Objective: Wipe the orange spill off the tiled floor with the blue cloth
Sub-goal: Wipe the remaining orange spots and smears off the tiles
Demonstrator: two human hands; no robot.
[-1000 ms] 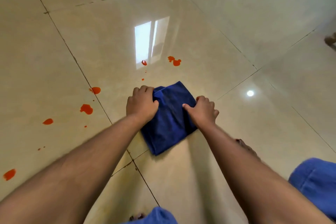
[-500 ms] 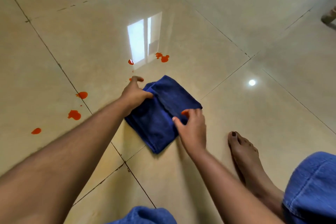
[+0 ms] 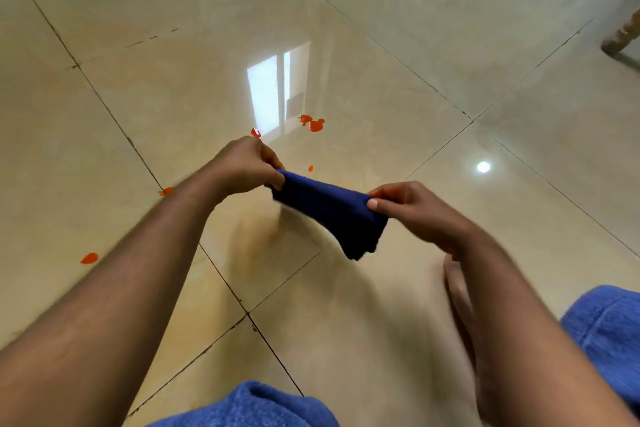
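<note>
The blue cloth (image 3: 332, 211) is folded and held up off the glossy beige tiled floor (image 3: 381, 305), stretched between both hands. My left hand (image 3: 244, 166) pinches its left end and my right hand (image 3: 412, 206) pinches its right end; a loose corner hangs down. Orange spill spots lie on the tiles: a double blot (image 3: 312, 123) beyond the hands, a small drop (image 3: 256, 132) just past my left hand, a tiny one (image 3: 310, 168) above the cloth, and two more, one spot (image 3: 166, 191) and another spot (image 3: 89, 257), left of my left forearm.
My bare right foot (image 3: 457, 291) rests on the tile under my right forearm. Blue-clad knees show at the bottom centre (image 3: 249, 406) and bottom right (image 3: 609, 333). A furniture leg (image 3: 621, 35) stands at the far right edge. A window reflection (image 3: 273, 94) glares on the floor.
The cloth was lying flat on the floor under both hands; now both hands have lifted it off the tiles and hold it by its ends in the air.
</note>
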